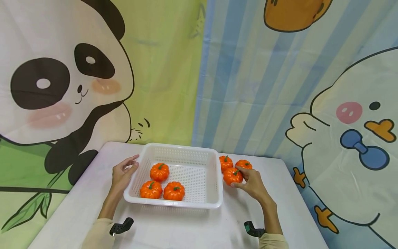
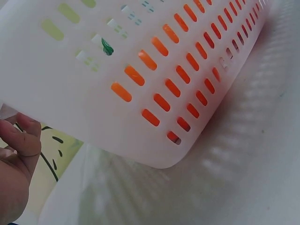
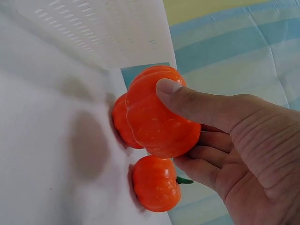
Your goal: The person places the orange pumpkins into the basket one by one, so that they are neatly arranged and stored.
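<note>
An orange pumpkin (image 1: 232, 177) is pinched between the thumb and fingers of the right hand (image 1: 252, 182), and is held just above the desk (image 1: 174, 231), its shadow falling apart from it. The fingers of the left hand (image 1: 122, 177) are loosely bent, with a gap between thumb and forefinger, at the left rim of a white perforated basket (image 1: 202, 204); whether the rim is touched cannot be told.

Just behind the held pumpkin, a second pumpkin (image 1: 226, 162) and a third pumpkin (image 1: 244, 164) are set on the desk, to the right of the basket. Inside the basket, three more are grouped toward the left: a rear pumpkin (image 1: 159, 172), a front left pumpkin (image 1: 150, 191) and a front right pumpkin (image 1: 174, 192). Dark devices (image 1: 122, 226) are worn at both wrists. The desk is backed by a panda curtain (image 1: 164, 69) and a blue striped curtain (image 1: 248, 86).
</note>
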A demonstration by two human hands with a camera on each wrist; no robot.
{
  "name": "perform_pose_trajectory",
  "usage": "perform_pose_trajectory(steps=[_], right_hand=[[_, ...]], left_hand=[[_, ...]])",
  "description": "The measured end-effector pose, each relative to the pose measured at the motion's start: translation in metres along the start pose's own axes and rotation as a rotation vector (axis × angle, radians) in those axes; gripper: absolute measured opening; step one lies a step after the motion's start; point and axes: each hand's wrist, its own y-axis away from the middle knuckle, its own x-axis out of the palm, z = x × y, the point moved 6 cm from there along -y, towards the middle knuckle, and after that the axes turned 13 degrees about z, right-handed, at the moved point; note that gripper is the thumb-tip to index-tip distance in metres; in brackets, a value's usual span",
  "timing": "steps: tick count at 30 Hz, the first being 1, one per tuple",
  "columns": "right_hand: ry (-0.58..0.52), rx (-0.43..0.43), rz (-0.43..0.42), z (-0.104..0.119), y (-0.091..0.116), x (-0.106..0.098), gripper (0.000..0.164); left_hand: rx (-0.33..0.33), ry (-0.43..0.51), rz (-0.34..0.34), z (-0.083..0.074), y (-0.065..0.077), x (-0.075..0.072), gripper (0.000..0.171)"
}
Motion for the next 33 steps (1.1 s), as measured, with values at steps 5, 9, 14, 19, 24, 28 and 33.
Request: perform_pose_trajectory(steps=[5,9,14,19,24,28,33], right_hand=[[-0.009,-0.002,0.004,0.000,0.000,-0.001,0.075],[-0.029,0.012,0.016,0.000,0.001,-0.002,0.075],[-0.014,0.014,0.018,0.002,0.001,-0.004,0.075],[0.007,0.004,0.013,0.006,0.000,-0.007,0.075],[0.004,-0.016,0.013,0.009,-0.001,-0.009,0.077],[0.012,-0.019,0.011,0.011,-0.002,-0.012,0.078],[0.018,-0.022,0.010,0.013,-0.002,-0.014,0.076]], left_hand=[[0.002,0.012,0.004,-0.002,0.000,0.000,0.044],[0.000,0.009,-0.002,-0.003,0.000,-0.001,0.045],[0.000,0.003,-0.008,0.011,-0.005,-0.001,0.045],[0.010,-0.010,-0.022,0.027,-0.012,-0.002,0.046],[0.029,-0.013,-0.029,0.030,-0.012,-0.003,0.045],[0.033,-0.019,-0.032,0.029,-0.012,-0.003,0.045],[0.037,-0.036,-0.034,0.028,-0.011,-0.003,0.045]])
